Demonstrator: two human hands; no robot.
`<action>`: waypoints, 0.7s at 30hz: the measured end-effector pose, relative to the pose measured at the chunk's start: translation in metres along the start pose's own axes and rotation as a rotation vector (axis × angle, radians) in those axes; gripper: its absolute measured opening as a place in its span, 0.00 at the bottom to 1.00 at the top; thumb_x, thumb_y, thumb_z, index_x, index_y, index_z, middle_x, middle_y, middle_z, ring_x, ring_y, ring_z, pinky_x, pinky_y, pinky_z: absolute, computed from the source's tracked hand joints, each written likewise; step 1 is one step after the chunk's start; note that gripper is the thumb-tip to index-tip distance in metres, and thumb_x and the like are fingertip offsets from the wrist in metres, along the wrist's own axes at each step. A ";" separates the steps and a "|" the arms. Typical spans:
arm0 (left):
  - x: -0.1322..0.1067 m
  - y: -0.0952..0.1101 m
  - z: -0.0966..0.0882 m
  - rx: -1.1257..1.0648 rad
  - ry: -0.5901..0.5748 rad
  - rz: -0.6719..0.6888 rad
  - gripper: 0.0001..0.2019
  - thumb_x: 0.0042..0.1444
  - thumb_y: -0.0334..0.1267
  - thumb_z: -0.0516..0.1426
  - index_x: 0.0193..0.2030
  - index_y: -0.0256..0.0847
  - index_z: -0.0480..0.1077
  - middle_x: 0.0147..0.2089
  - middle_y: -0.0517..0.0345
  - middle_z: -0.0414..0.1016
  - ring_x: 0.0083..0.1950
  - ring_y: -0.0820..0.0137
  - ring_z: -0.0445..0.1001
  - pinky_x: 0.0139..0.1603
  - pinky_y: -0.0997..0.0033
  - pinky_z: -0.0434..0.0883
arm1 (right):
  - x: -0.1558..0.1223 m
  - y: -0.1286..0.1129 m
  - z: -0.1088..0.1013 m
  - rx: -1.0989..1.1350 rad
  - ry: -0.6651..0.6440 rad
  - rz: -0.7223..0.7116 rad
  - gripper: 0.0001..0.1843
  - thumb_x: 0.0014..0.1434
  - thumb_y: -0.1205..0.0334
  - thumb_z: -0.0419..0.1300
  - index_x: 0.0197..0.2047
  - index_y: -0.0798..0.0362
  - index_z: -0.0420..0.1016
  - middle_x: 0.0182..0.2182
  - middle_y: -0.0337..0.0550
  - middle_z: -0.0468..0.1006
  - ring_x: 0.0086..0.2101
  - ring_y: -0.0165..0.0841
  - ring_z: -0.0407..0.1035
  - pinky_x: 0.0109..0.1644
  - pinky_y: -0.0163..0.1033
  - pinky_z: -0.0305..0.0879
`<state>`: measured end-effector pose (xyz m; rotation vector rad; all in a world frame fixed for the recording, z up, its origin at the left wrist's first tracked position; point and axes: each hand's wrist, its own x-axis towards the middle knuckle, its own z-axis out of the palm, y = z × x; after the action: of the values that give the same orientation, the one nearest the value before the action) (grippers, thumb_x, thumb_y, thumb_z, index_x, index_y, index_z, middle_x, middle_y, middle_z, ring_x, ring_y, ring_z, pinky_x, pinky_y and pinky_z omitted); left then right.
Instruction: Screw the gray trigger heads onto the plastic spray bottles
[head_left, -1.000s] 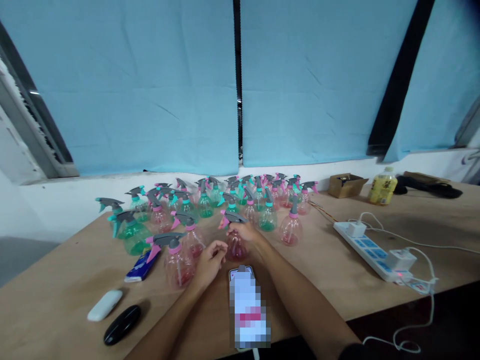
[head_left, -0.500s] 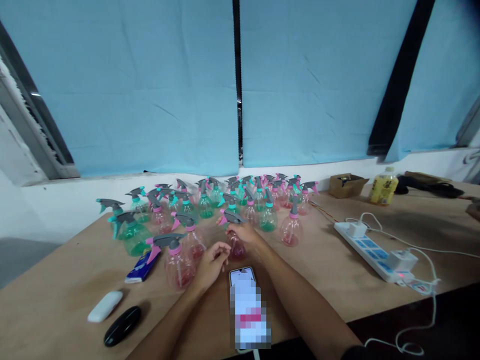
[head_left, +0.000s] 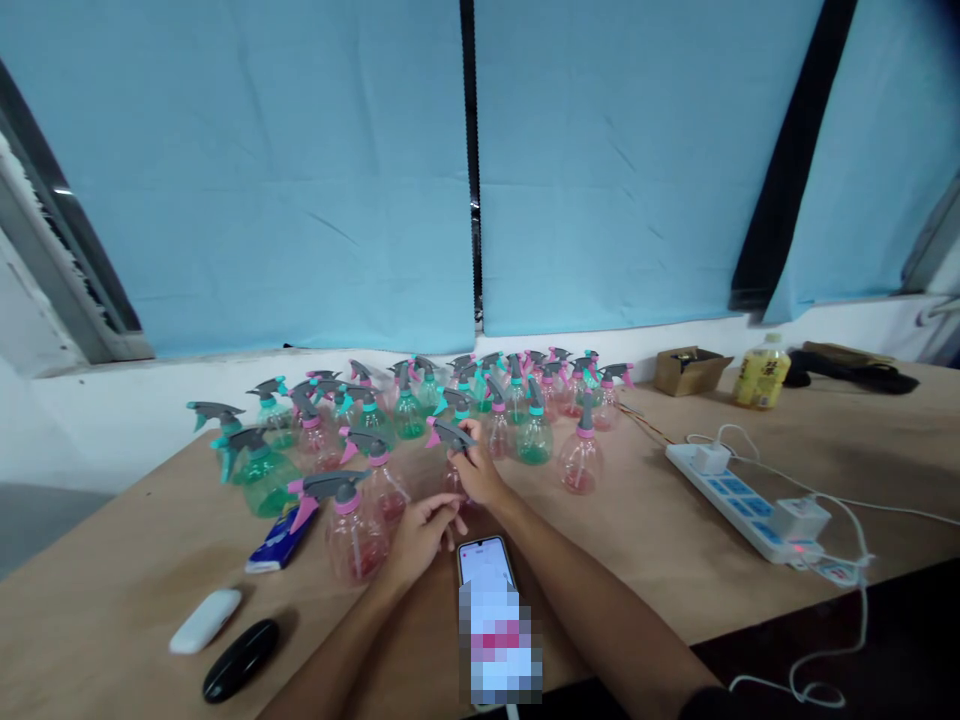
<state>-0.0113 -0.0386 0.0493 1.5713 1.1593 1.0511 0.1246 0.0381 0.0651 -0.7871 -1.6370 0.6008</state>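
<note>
One pink spray bottle (head_left: 451,435), just beyond the phone (head_left: 486,562), is being gripped at its neck by the right hand (head_left: 477,472) and cupped by the left hand (head_left: 421,532), its sprayer having swung leftward, seemingly twisting.

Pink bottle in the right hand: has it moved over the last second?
Yes. The bottle in the right hand has shifted slightly left, away from the power strip.
</note>
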 end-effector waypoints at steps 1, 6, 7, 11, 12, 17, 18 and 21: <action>0.001 -0.002 0.000 0.001 -0.009 -0.001 0.19 0.57 0.51 0.55 0.43 0.36 0.73 0.28 0.55 0.79 0.19 0.74 0.69 0.20 0.76 0.58 | 0.000 0.001 0.002 -0.049 0.029 -0.014 0.20 0.61 0.60 0.53 0.57 0.48 0.62 0.48 0.46 0.68 0.52 0.38 0.60 0.60 0.49 0.54; 0.004 -0.006 0.001 0.007 -0.052 0.020 0.18 0.57 0.50 0.55 0.45 0.37 0.72 0.28 0.56 0.78 0.19 0.75 0.69 0.18 0.77 0.58 | -0.004 0.003 0.012 -0.187 -0.007 -0.082 0.21 0.64 0.55 0.53 0.58 0.51 0.60 0.50 0.49 0.67 0.52 0.41 0.59 0.59 0.53 0.54; 0.004 -0.006 0.001 0.004 -0.052 0.023 0.19 0.56 0.50 0.55 0.46 0.37 0.71 0.28 0.57 0.78 0.18 0.75 0.69 0.18 0.78 0.58 | -0.004 0.003 0.013 -0.195 -0.024 -0.091 0.20 0.64 0.55 0.53 0.57 0.50 0.62 0.49 0.49 0.68 0.51 0.42 0.59 0.59 0.53 0.54; 0.006 -0.007 0.002 -0.018 -0.045 0.016 0.21 0.55 0.48 0.57 0.50 0.36 0.68 0.29 0.57 0.78 0.19 0.74 0.69 0.18 0.78 0.59 | -0.005 0.006 0.008 -0.165 -0.108 -0.135 0.20 0.62 0.55 0.56 0.57 0.48 0.66 0.48 0.46 0.69 0.51 0.41 0.61 0.58 0.50 0.56; 0.006 -0.009 0.002 -0.030 -0.039 0.005 0.23 0.55 0.48 0.57 0.53 0.36 0.67 0.29 0.57 0.78 0.19 0.74 0.69 0.18 0.78 0.59 | -0.004 0.007 0.006 -0.160 -0.125 -0.156 0.21 0.62 0.56 0.57 0.57 0.48 0.67 0.50 0.46 0.69 0.52 0.40 0.61 0.59 0.49 0.56; 0.008 -0.015 0.001 -0.077 -0.026 -0.045 0.37 0.56 0.48 0.57 0.68 0.35 0.52 0.29 0.57 0.79 0.19 0.74 0.70 0.18 0.77 0.59 | 0.002 0.014 -0.004 -0.307 0.029 -0.131 0.26 0.55 0.67 0.57 0.58 0.48 0.70 0.57 0.47 0.62 0.57 0.42 0.56 0.64 0.49 0.50; 0.008 -0.016 0.000 -0.079 -0.030 -0.048 0.38 0.56 0.48 0.57 0.70 0.35 0.50 0.29 0.57 0.79 0.19 0.74 0.70 0.18 0.77 0.60 | 0.003 0.016 -0.006 -0.351 0.083 -0.096 0.27 0.55 0.67 0.57 0.58 0.48 0.71 0.58 0.48 0.61 0.58 0.43 0.55 0.64 0.50 0.48; 0.009 -0.017 0.000 -0.093 -0.041 -0.063 0.40 0.57 0.47 0.56 0.72 0.35 0.45 0.29 0.57 0.79 0.19 0.75 0.70 0.18 0.78 0.59 | 0.008 0.021 -0.009 -0.441 0.092 -0.008 0.28 0.55 0.64 0.56 0.60 0.45 0.70 0.64 0.47 0.55 0.60 0.47 0.51 0.64 0.55 0.45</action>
<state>-0.0135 -0.0267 0.0342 1.4682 1.1090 1.0130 0.1363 0.0574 0.0566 -1.1085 -1.7077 0.1912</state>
